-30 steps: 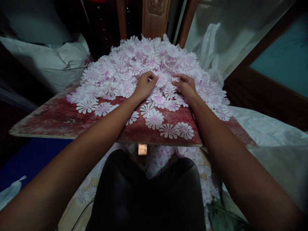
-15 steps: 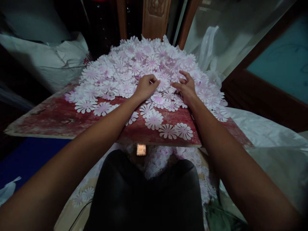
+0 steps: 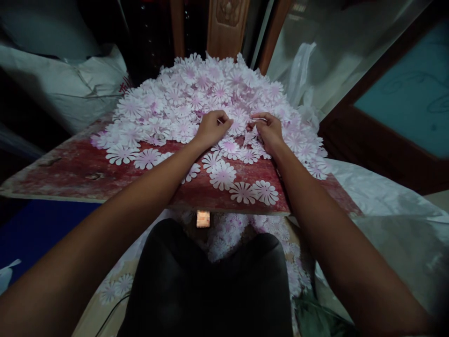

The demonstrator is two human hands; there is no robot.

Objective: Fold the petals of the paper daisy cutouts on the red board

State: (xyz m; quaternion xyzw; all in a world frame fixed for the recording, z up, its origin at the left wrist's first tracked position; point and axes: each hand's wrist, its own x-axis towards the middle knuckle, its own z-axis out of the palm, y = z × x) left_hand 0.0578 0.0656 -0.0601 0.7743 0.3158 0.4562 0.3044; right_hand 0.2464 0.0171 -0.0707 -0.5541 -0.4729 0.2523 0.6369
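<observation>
My left hand (image 3: 213, 128) is closed, thumb and forefinger pinched together above the front of a flower heap; whatever lies between the fingertips is too small to make out. Across a short gap, my right hand (image 3: 268, 132) has its fingers bent in around a tilted white flower cutout (image 3: 251, 135), whose petals show below the fingertips. White, many-petalled flower cutouts with pink-purple centres make up the heap (image 3: 189, 89). Between my forearms, several loose flowers (image 3: 223, 175) lie flat on the red board (image 3: 84, 164).
Behind the heap stands carved wooden furniture (image 3: 228, 28). A white sack (image 3: 84, 89) is at the left, and white plastic sheeting (image 3: 379, 187) hangs at the right. More flowers (image 3: 231, 229) lie below the board, near my knees. A door with a teal panel (image 3: 414, 93) leans in at right.
My right hand's spread fingers have come down and bent in around a flower, which now looks tilted. My left hand keeps its pinch in nearly the same place. The view has shifted slightly.
</observation>
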